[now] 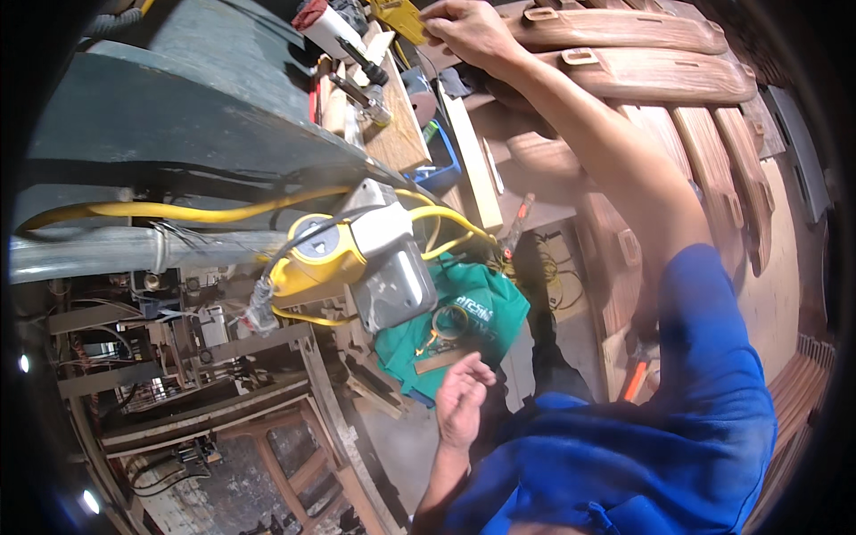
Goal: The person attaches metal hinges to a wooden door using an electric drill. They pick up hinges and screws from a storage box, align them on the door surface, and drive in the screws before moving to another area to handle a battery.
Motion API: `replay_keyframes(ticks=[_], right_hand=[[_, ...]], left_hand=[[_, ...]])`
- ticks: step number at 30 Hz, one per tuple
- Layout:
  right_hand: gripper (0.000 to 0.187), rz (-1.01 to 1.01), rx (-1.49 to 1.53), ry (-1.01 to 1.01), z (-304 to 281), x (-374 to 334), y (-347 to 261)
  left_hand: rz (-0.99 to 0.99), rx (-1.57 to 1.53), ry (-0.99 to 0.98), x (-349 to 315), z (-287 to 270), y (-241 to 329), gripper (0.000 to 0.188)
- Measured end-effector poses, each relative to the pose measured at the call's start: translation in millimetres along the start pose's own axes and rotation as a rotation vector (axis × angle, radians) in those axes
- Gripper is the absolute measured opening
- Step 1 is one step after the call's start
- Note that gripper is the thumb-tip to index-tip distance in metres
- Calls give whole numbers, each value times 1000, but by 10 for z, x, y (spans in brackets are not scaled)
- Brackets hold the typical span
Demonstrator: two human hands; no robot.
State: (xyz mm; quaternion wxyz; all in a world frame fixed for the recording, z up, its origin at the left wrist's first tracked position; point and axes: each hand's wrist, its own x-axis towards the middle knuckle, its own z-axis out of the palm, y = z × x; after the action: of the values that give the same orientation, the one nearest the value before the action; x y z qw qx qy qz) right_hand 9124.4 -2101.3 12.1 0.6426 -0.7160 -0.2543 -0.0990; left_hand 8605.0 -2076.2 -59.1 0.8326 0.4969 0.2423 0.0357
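Observation:
My right hand (474,36) reaches far up to the top edge, its fingers bent beside a yellow object (399,20). What those fingers hold, if anything, I cannot make out. Just right of that hand lie long, shaped brown wooden pieces (624,31) with slots cut near their ends. Low in the middle, my left hand (462,399) is raised with its fingers loosely apart and nothing visible in them. Beyond its fingertips is a green bag or cloth (486,308), with a roll of tape (449,322) and a small wooden strip (440,360) on it.
A yellow-and-grey power socket unit (321,254) with a yellow cable (178,211) juts in at centre left, beside a metal pipe (80,256). Tools and a blue tray (441,169) crowd the bench above. An orange-handled tool (636,381) lies right of my body.

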Motion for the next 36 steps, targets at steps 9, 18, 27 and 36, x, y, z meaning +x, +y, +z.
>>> replay_keyframes(ticks=[9,18,27,36], right_hand=[[27,462,96,12,-284,-1586,677],[25,805,-185,45,377,-3739,359],[32,559,-445,-407,2483,-3939,68],[39,289,-766,-430,2928,-3913,1127]], left_hand=[[-7,67,194,254,-528,179,32],[-126,-105,125,349,-1706,188,32],[-166,-72,181,434,-2995,427,27],[-171,-4,236,498,-3569,557,26]])
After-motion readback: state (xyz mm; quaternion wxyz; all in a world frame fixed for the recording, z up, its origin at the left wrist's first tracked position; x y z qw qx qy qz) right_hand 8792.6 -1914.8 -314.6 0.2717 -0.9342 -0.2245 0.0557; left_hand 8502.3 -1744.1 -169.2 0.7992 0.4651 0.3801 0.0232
